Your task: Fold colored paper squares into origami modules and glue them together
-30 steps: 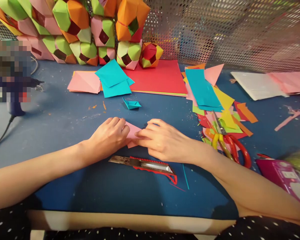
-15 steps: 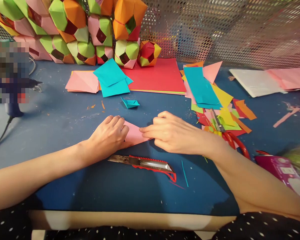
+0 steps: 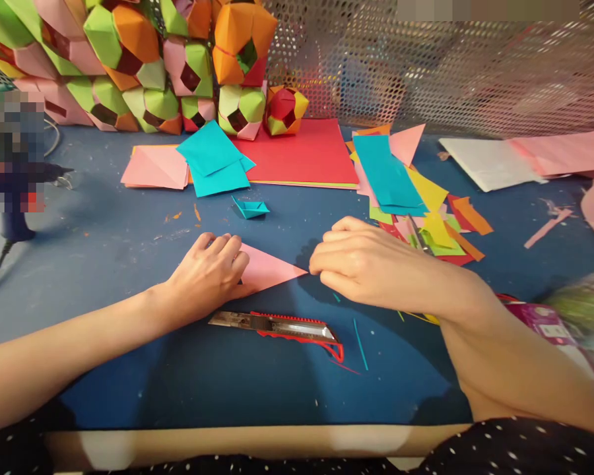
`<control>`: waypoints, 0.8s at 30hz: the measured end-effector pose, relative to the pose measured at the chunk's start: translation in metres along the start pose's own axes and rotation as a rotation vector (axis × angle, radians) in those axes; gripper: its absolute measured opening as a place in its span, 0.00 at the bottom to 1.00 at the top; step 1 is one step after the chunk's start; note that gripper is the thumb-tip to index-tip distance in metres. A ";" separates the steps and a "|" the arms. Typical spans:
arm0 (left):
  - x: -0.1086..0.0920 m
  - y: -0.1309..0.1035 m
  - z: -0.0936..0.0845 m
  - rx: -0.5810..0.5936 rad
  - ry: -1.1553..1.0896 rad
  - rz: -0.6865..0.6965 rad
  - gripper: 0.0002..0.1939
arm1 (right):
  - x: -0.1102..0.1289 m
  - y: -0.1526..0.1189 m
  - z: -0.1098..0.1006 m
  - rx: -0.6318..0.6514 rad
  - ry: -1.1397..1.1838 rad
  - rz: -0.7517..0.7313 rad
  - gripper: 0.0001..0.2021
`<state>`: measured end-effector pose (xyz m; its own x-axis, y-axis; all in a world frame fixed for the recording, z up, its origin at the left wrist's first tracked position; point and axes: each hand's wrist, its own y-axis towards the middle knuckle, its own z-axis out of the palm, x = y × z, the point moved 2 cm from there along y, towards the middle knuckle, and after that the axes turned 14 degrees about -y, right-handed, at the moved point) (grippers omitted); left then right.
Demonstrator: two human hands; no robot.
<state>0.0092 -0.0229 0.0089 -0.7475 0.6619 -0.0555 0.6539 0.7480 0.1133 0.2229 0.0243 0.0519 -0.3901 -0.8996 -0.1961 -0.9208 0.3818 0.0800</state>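
Note:
A pink sheet of paper (image 3: 270, 269), folded to a sharp point on the right, lies on the blue tabletop. My left hand (image 3: 212, 267) is closed over its left part, pressing it down with curled fingers and thumb. That end of the paper is hidden under the hand. Just past the pointed tip, my right hand (image 3: 356, 260) is closed, its fingers bent together, with no paper seen in them. In front of the paper lies a red utility knife (image 3: 282, 324). Behind it sits a small folded teal paper piece (image 3: 251, 209).
Teal paper squares (image 3: 218, 158), pink sheets (image 3: 156, 167) and red sheets (image 3: 297, 152) lie at the back. Folded paper balls (image 3: 242, 109) are stacked against a metal mesh (image 3: 327, 72). Scissors (image 3: 418, 235) rest on colored scraps (image 3: 440, 231) behind my right arm. A glue gun (image 3: 14, 221), partly blurred, stands left.
My right hand has slid right off the pink paper and past its tip, so more of the paper shows. My left hand stays pressed on it. The view has shifted slightly.

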 end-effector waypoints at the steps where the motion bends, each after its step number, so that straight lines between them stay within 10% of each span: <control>1: 0.000 0.000 0.001 -0.008 -0.004 0.005 0.18 | 0.002 0.003 0.000 -0.018 0.022 0.033 0.14; 10: -0.007 -0.002 0.001 -0.012 0.023 0.061 0.19 | 0.030 0.019 0.028 0.079 0.022 -0.040 0.15; 19: -0.007 -0.003 0.004 -0.029 0.098 0.012 0.26 | 0.026 0.013 0.009 0.220 -0.025 -0.045 0.10; 24: -0.006 -0.003 0.003 -0.022 0.078 0.062 0.22 | 0.029 0.017 0.020 0.101 -0.019 0.001 0.12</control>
<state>0.0119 -0.0287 0.0064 -0.7128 0.7007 0.0295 0.6974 0.7037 0.1357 0.1964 0.0089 0.0279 -0.3900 -0.8955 -0.2143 -0.9150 0.4029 -0.0184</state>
